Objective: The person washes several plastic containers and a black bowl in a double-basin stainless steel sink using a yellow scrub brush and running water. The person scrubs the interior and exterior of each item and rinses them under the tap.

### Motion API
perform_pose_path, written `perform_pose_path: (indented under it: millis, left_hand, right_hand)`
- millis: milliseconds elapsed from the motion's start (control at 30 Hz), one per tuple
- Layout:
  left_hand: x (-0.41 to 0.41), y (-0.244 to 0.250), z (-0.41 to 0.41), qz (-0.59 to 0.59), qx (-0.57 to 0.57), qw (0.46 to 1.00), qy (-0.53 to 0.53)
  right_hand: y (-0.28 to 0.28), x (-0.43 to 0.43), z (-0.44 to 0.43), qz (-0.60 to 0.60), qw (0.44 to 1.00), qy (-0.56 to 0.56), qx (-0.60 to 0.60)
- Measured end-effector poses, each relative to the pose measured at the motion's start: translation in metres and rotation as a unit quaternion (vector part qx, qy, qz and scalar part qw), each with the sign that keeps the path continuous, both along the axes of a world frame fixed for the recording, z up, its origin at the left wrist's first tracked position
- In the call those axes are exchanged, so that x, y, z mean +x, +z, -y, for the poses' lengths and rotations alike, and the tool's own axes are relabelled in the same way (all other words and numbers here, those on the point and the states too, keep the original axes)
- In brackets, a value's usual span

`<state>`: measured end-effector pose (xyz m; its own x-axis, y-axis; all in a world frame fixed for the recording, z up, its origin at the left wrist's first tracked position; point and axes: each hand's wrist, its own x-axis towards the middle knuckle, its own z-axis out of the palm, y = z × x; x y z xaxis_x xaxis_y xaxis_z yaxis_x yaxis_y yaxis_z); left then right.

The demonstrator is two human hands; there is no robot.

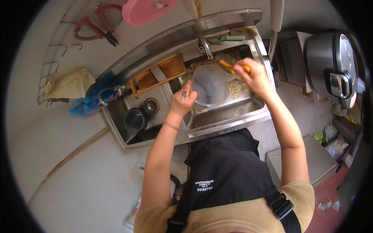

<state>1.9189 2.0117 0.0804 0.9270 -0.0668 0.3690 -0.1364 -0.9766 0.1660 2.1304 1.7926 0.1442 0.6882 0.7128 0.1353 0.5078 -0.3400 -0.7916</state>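
Over the right basin of a stainless-steel double sink, my left hand grips the side of a clear plastic container. My right hand is closed around an orange-handled tool, probably a peeler or brush; its working end is blurred. The tool is close to the container's upper right edge. Pale, thin pieces of food or peelings lie in the right basin, beside and beyond the container. Whether the container holds anything is hard to tell.
A metal faucet rises behind the right basin. A slatted wooden rack spans the left basin, where a dark round container stands by the drain. Red-handled scissors hang on the wall. A large electric cooker stands at the right.
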Motion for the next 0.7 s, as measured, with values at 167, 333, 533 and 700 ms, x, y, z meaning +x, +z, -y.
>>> perform_pose_path:
  millis: [167,333,533,700]
  left_hand:
    - [0.000,-0.005,0.000,-0.031,-0.002,1.000,0.002]
    - [0.020,-0.010,0.007,-0.028,-0.007,1.000,0.010]
    - [0.024,-0.013,0.006,-0.021,0.017,1.000,0.007]
    - [0.035,-0.013,0.011,-0.014,0.027,0.999,-0.025]
  right_hand:
    - [-0.020,0.038,-0.060,0.068,0.973,0.043,-0.217]
    - [-0.064,0.036,-0.107,0.097,0.941,0.212,-0.245]
    - [0.001,0.044,-0.054,0.080,0.988,-0.014,-0.135]
    - [0.026,-0.008,-0.024,-0.171,0.985,0.003,0.018]
